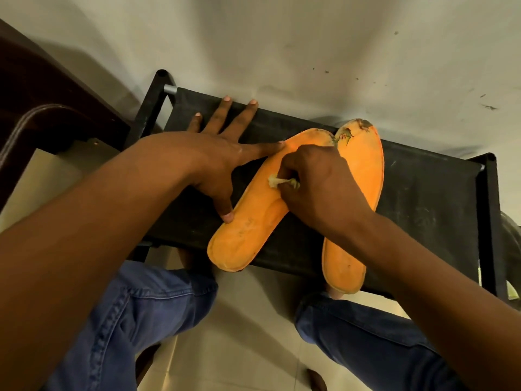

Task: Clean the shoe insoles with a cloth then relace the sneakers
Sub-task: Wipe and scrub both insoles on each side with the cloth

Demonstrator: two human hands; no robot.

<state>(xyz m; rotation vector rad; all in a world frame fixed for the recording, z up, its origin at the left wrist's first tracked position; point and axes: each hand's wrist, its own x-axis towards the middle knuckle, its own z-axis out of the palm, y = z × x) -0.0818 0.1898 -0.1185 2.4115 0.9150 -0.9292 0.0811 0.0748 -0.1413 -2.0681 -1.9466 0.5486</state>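
The left hand (214, 162) lies flat with fingers spread wide, forefinger and thumb touching the left insole (253, 215) on the black bench (423, 193). The right hand (315, 182) has its fingers curled round a small cloth (277, 182), pressed on that insole between the left forefinger and thumb; the second insole (363, 176) lies just beyond the right knuckles.

A: What are the insoles looking like?
B: Two orange insoles are lying flat on the black counter (423, 187); the left insole (253, 221) is slanting, its toe touching the toe of the right insole (363, 165); both toes are showing dark, worn patches.
A: And the cloth?
B: A small pale cloth (277, 181) is sitting bunched on the left insole's middle; only a scrap is showing; both heels are hanging over the near edge.
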